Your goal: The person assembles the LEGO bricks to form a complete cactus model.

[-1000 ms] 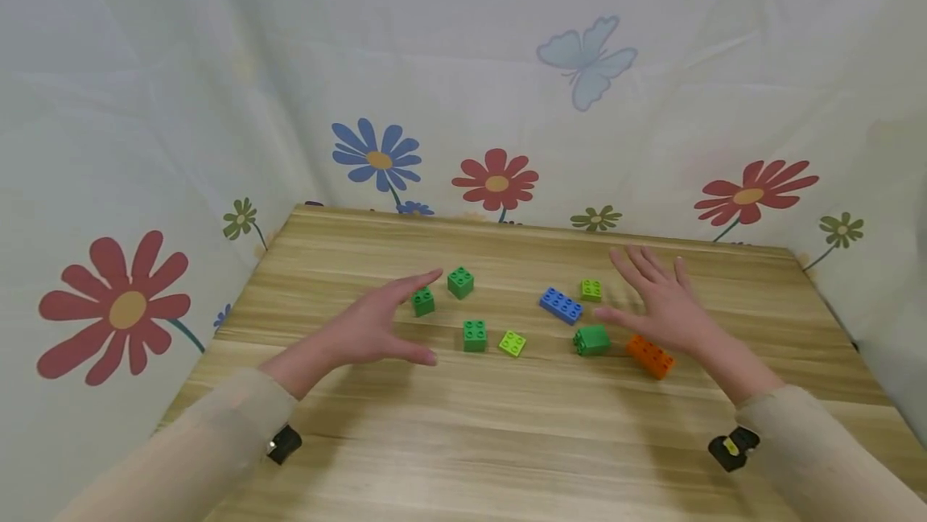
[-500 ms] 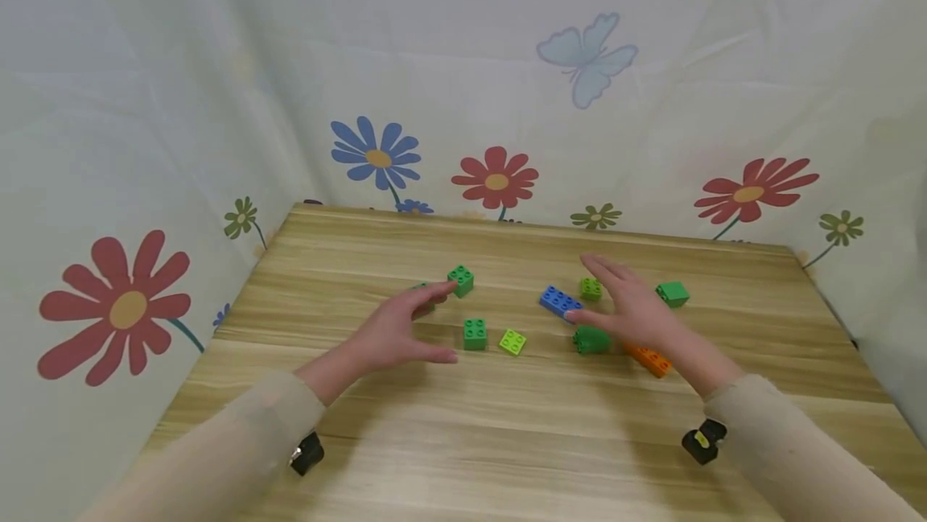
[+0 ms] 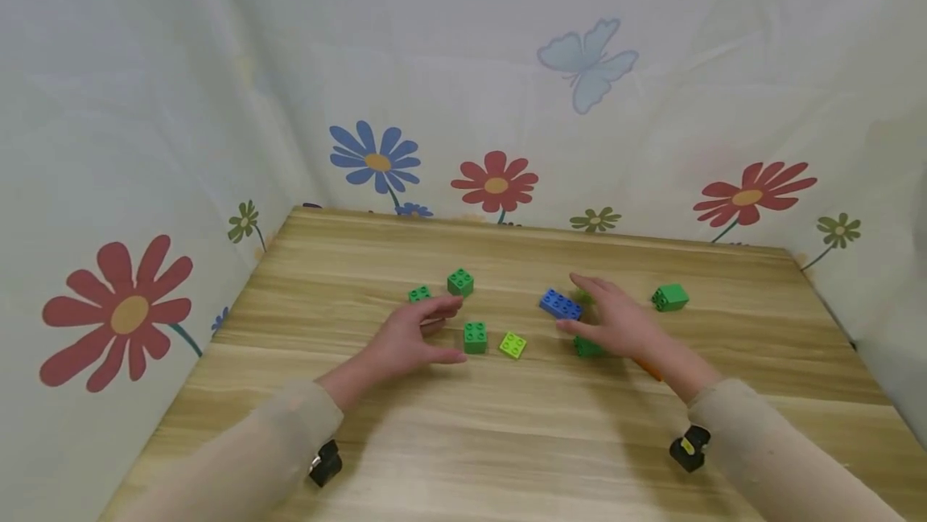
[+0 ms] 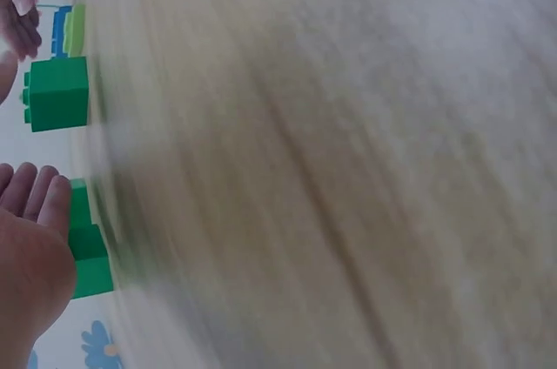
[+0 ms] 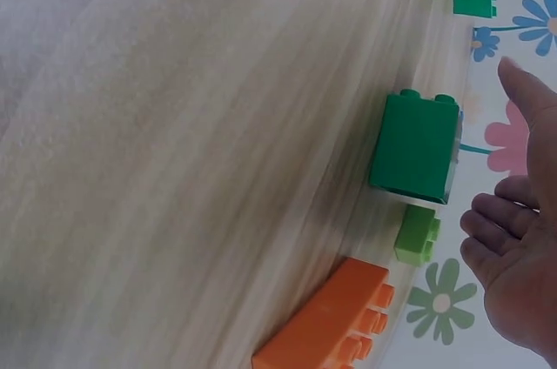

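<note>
My left hand [image 3: 405, 337] hovers with fingers apart beside a green building brick [image 3: 475, 337]. Two more green bricks, one at the back [image 3: 460, 281] and one partly covered by the hand [image 3: 418, 294], sit behind it. My right hand [image 3: 619, 321] is spread above a green brick lying on its side [image 3: 588, 347], thumb near a long blue brick [image 3: 561, 305]. Under that hand, a lime brick [image 5: 418, 234] and an orange brick [image 5: 326, 321] are mostly hidden from the head view. Neither hand holds anything.
A flat lime brick [image 3: 512, 345] lies between the hands. Another green brick [image 3: 669, 297] lies on its side farther right. The wooden table [image 3: 507, 441] ends at a white flowered cloth [image 3: 434, 63] behind and at the sides.
Both hands have moved inward, closer together. The right hand has uncovered the far-right green brick and now hides more of the lime and orange bricks. The bricks have stayed in place.
</note>
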